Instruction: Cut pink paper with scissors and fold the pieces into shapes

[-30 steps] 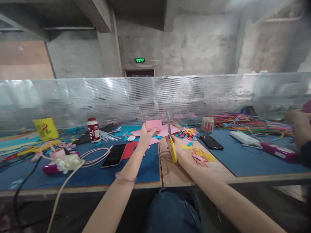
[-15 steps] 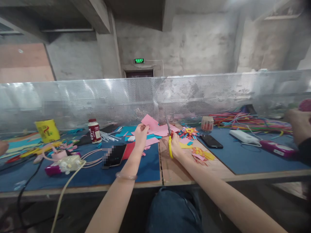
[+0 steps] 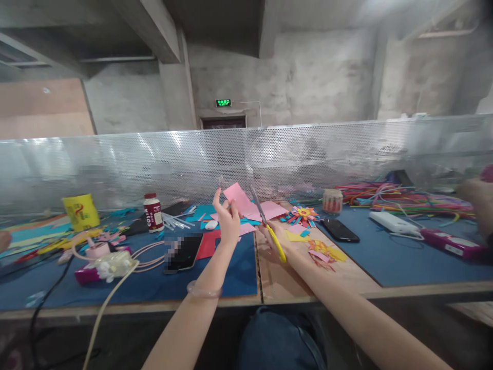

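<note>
A pink sheet of paper (image 3: 238,197) is raised above the table in my left hand (image 3: 228,218), pinched near its lower edge while the index finger points up. My right hand (image 3: 278,237) grips yellow-handled scissors (image 3: 266,221); their blades point up and to the left, close to the right side of the pink sheet. More pink paper (image 3: 271,209) lies behind the blades. Right of the scissors sits a multicoloured paper flower (image 3: 303,215), and nearer me a yellow and orange paper flower (image 3: 325,251).
Left stand a brown bottle (image 3: 153,213) and a yellow can (image 3: 80,211), with a phone (image 3: 185,253) and a cabled power strip (image 3: 103,264) nearer. Right are a black phone (image 3: 339,230), a toothpick jar (image 3: 332,201) and coloured strips (image 3: 400,198). Other people's hands (image 3: 475,200) show at both edges.
The scissors have swung from nearly upright to a leftward tilt, their blades closer to the pink sheet. My left index finger has lifted. The whole view has shifted slightly.
</note>
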Available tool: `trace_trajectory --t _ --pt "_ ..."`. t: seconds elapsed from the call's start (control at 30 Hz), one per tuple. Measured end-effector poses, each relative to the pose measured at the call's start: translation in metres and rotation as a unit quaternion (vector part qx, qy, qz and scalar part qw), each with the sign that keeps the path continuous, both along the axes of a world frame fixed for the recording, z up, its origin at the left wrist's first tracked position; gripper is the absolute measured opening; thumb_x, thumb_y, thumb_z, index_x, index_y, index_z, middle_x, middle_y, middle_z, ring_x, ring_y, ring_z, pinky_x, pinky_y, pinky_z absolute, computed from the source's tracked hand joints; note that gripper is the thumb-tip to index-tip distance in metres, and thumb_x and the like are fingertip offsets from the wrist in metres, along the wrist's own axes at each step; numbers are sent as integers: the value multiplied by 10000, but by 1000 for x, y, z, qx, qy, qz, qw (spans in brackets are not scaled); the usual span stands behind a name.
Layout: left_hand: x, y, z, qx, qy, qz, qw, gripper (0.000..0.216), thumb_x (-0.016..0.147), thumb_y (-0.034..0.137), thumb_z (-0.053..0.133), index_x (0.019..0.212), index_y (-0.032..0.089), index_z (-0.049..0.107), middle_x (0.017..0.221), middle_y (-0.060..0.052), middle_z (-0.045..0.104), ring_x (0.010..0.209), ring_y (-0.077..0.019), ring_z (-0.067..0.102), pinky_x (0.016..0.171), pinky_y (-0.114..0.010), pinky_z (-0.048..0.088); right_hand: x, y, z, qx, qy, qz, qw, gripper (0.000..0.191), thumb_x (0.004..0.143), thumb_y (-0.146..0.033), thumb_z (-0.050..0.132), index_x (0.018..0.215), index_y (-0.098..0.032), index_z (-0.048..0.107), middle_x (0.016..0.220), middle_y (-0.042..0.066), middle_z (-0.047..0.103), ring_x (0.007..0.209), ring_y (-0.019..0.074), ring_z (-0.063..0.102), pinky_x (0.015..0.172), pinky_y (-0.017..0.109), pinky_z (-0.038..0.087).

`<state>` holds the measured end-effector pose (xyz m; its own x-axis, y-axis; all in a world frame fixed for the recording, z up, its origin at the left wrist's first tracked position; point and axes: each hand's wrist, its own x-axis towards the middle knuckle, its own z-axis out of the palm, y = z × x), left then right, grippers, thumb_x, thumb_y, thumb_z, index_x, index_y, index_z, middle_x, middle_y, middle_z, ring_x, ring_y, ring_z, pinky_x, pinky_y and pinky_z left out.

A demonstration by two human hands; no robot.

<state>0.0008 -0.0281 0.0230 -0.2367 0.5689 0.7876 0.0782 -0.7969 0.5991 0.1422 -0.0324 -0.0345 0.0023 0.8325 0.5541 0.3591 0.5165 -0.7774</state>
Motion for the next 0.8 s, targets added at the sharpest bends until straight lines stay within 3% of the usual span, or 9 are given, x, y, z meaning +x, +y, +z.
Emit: trace_trajectory --t 0.17,0.3,0.47,0.67,0.8 --pt "-2 1 -1 6 67 10 998 283 817 385 455 1030 211 518 1035 -70 563 529 -81 517 559 -224 443 0 2 -1 23 -9 22 999 242 761 -379 469 785 -176 597 617 -6 536 531 124 473 488 220 375" --pt "0 7 -4 -24 63 -10 998 292 753 360 559 990 197 508 880 -46 588 630 -130 579 614 -240 454 3 4 0 23 -19 12 999 275 771 -397 452 752 -164 597 620 1 542 535 123 466 504 224 383" --pt "2 7 -1 -26 8 -43 999 242 711 281 608 894 190 478 893 -28 555 652 -127 595 621 -247 466 1 0 3 37 -42 20 998 292 766 -396 454 803 -162 625 685 12 580 642 152 505 557 225 402" --pt "0 9 1 -2 6 34 999 182 683 210 622 795 178 483 798 6 522 570 -92 542 549 -214 434 1 0 5 35 -64 32 997 346 772 -420 433 810 -132 621 659 13 562 644 150 483 554 223 387" --pt "2 9 0 -3 1 7 1000 172 696 222 610 811 180 489 827 -4 528 619 -104 564 586 -224 449 2 0 6 40 -76 38 996 350 773 -423 421 790 -132 613 633 10 539 635 148 472 554 224 380"
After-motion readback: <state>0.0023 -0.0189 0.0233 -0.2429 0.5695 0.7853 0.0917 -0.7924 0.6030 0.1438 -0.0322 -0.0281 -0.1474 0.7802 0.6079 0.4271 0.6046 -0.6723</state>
